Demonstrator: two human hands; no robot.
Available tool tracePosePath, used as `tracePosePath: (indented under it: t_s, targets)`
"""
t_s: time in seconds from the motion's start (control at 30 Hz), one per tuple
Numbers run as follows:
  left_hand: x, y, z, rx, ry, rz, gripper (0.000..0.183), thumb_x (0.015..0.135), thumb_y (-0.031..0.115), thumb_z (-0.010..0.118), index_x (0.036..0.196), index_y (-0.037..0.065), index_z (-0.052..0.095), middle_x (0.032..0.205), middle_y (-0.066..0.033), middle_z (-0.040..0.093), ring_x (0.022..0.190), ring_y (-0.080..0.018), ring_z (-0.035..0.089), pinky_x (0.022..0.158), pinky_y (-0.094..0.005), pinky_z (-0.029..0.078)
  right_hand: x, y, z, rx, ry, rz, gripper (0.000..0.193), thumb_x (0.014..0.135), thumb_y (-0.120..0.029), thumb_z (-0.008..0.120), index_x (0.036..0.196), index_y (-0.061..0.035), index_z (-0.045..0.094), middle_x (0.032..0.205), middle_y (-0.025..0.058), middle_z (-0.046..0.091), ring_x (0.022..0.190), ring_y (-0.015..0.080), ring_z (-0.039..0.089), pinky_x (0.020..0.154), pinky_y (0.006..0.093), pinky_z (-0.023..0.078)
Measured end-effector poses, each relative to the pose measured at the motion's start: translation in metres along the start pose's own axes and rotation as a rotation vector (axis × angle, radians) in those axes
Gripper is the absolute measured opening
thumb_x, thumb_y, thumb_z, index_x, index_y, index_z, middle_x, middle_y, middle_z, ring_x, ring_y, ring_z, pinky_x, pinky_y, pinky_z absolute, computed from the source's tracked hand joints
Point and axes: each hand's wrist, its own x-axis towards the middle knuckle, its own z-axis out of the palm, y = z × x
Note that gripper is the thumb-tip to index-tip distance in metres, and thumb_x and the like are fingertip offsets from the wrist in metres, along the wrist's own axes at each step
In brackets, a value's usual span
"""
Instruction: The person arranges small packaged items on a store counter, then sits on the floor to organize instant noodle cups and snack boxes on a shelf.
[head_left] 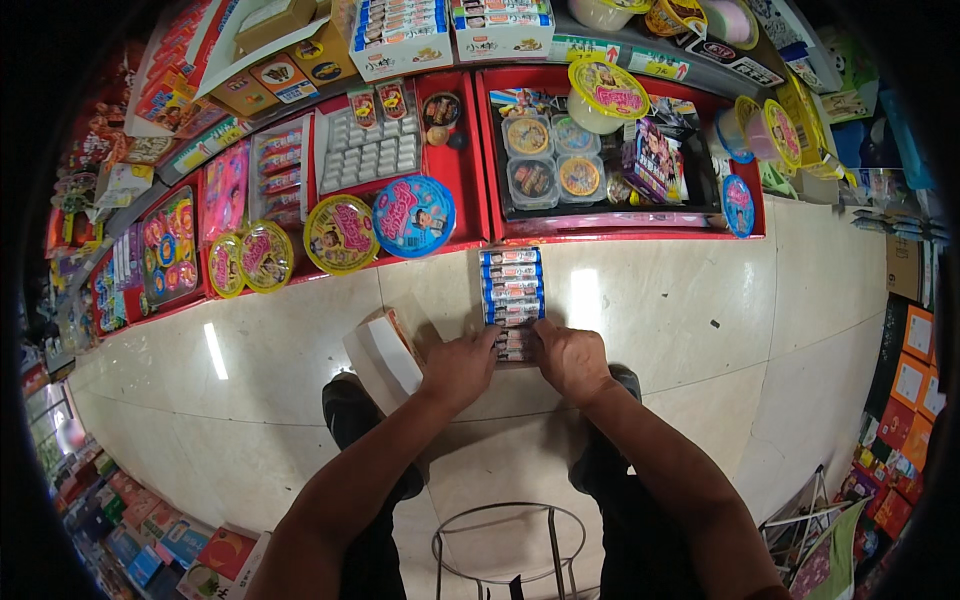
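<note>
- At the left, before the red display bins (360, 262), I see yellow round lids (266, 257) leaning in a row.
- Next, on the tiled floor (670, 370), a white carton (388, 350) stands just beside my left forearm.
- Behind it, a blue round lid (413, 217) leans beside the last yellow one.
- My left hand (462, 365) is mostly closed, fingers curled at the left edge of the nearest packets; I cannot tell how firmly it grips.
- Between my hands, the blue-and-white packets (513, 285) lie stacked in a column, reaching away from me toward the bins.
- My right hand (572, 358) is likewise curled, fingertips at the packets' right edge; its grip is hidden from me too.
- Farther right, a tall tub with a yellow lid (608, 95) stands behind clear-lidded cups (553, 160).
- At the far right, orange boxes (918, 385) are stacked.
</note>
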Motion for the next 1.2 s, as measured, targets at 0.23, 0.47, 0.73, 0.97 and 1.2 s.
tracePosePath:
  t_s: [0.23,0.47,0.73,0.97,1.2]
  targets:
    - [0.007,0.001,-0.004,0.043,-0.006,-0.020,0.026,0.086,0.022,0.061,0.110,0.011,0.058,0.082,-0.0126,0.068,0.074,-0.0310,0.066,0.063,-0.0458,0.052,0.005,0.002,0.000,0.011,0.038,-0.024,0.007,0.078,-0.014,0.061,0.080,-0.0081,0.058,0.069,0.0099,0.065,0.061,0.0271,0.066,0.055,0.0379,0.052]
    - [0.010,0.004,-0.007,0.097,-0.040,-0.035,0.026,0.086,0.027,0.060,0.108,0.012,0.062,0.080,-0.0127,0.068,0.075,-0.0304,0.066,0.065,-0.0444,0.052,0.010,0.003,-0.001,-0.043,0.016,-0.057,0.006,0.078,-0.015,0.062,0.075,-0.0099,0.059,0.069,0.0088,0.064,0.062,0.0264,0.066,0.056,0.0376,0.052]
    - [0.001,-0.001,-0.008,0.012,0.128,0.039,0.025,0.086,0.026,0.061,0.107,0.013,0.063,0.082,-0.0093,0.067,0.073,-0.0279,0.067,0.061,-0.0430,0.052,0.004,0.007,-0.002,0.039,0.151,-0.041,0.012,0.074,-0.019,0.069,0.075,-0.0119,0.060,0.070,0.0055,0.062,0.065,0.0252,0.065,0.058,0.0375,0.053]
    - [0.007,-0.005,-0.010,-0.039,0.321,0.059,0.020,0.084,0.020,0.063,0.104,0.014,0.063,0.079,-0.0066,0.067,0.068,-0.0254,0.066,0.057,-0.0398,0.053,0.008,0.005,-0.015,0.103,0.204,-0.033,0.015,0.079,-0.015,0.067,0.091,-0.0101,0.061,0.074,0.0071,0.063,0.067,0.0260,0.065,0.059,0.0370,0.053]
    - [0.013,-0.004,-0.010,-0.016,0.268,0.024,0.019,0.084,0.021,0.064,0.102,0.014,0.062,0.077,-0.0068,0.067,0.066,-0.0258,0.066,0.056,-0.0395,0.053,0.012,0.007,-0.012,0.103,0.136,-0.008,0.023,0.076,-0.020,0.072,0.091,-0.0097,0.059,0.078,0.0089,0.063,0.070,0.0282,0.065,0.061,0.0385,0.053]
